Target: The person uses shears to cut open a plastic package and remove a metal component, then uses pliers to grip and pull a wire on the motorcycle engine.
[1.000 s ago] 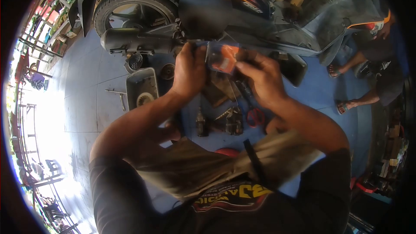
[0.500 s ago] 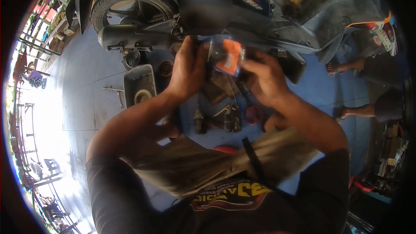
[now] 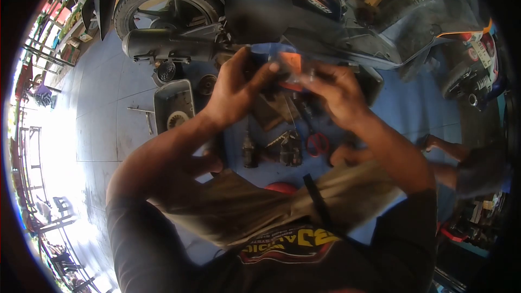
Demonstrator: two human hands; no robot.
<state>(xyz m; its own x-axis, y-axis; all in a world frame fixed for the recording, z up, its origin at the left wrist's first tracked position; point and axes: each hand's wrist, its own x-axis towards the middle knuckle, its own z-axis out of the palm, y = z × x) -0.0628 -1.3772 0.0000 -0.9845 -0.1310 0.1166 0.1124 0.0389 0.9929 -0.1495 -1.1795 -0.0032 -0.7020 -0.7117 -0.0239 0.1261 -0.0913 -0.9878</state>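
Between my two hands, in front of the scooter, is a small clear plastic packet with an orange and blue print point(image 3: 292, 63), blurred by motion. My left hand point(image 3: 234, 89) grips its left side, with the thumb across the near face. The fingers of my right hand point(image 3: 339, 89) pinch its right edge. What the packet holds cannot be made out. On the floor below my hands lie a dark metal carburetor-like part point(image 3: 290, 151), another dark part point(image 3: 249, 152) and a tool with red loop handles point(image 3: 318, 144).
A scooter with a rear wheel point(image 3: 168, 8) and muffler point(image 3: 168, 46) stands across the front. To the left are a grey tray point(image 3: 175, 89) with a round part in it and a T-handle wrench point(image 3: 145, 113). Another person's leg point(image 3: 448, 149) is at the right.
The packet has tilted and crumpled between my hands, showing less orange. My left thumb has come across it. At the right, the other person has stepped nearer, uncovering part of another motorcycle.
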